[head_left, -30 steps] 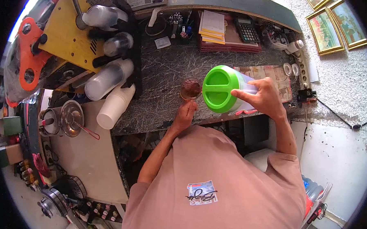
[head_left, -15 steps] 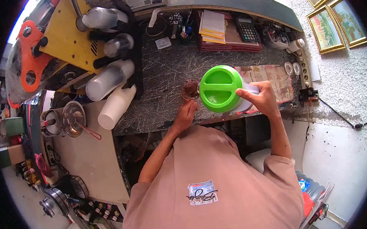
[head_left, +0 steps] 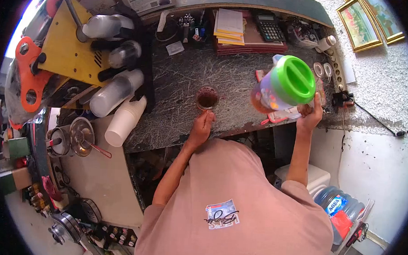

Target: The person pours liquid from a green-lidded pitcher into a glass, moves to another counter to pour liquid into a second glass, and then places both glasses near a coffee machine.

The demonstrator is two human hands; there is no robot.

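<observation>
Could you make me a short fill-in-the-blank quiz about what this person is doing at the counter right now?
1. The right hand holds a jug with a lid coloured ____.
2. The left hand touches a cup filled with a ____ drink.
3. The cup stands on the ____ counter.
4. Near the notepads at the back of the counter lies a black ____.

Missing words: green; brown; marble-patterned; calculator
</observation>
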